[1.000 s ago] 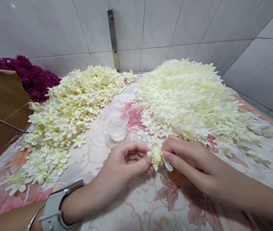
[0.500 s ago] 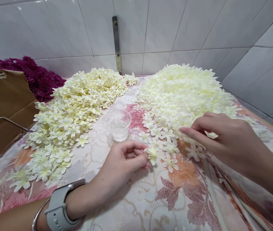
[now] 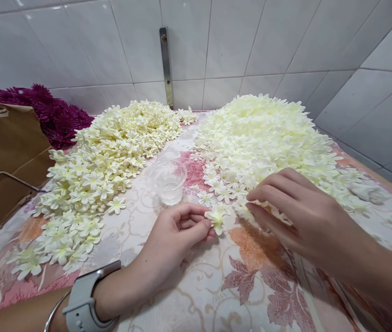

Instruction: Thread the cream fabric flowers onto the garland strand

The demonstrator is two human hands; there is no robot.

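Purple flowers [image 3: 59,119] lie behind brown cardboard [image 3: 12,152]; a metal strip [image 3: 166,67] stands against tiled wall [image 3: 237,41].

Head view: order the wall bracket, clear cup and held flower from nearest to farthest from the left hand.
1. Held flower: pinched in the left hand.
2. Clear cup: just beyond the hand.
3. Wall bracket: far behind the cup.

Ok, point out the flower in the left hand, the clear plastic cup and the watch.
Held flower [image 3: 217,218]: head view, on its petals.
Clear plastic cup [image 3: 171,189]: head view, on its near wall.
Watch [image 3: 83,295]: head view, on its grey strap.
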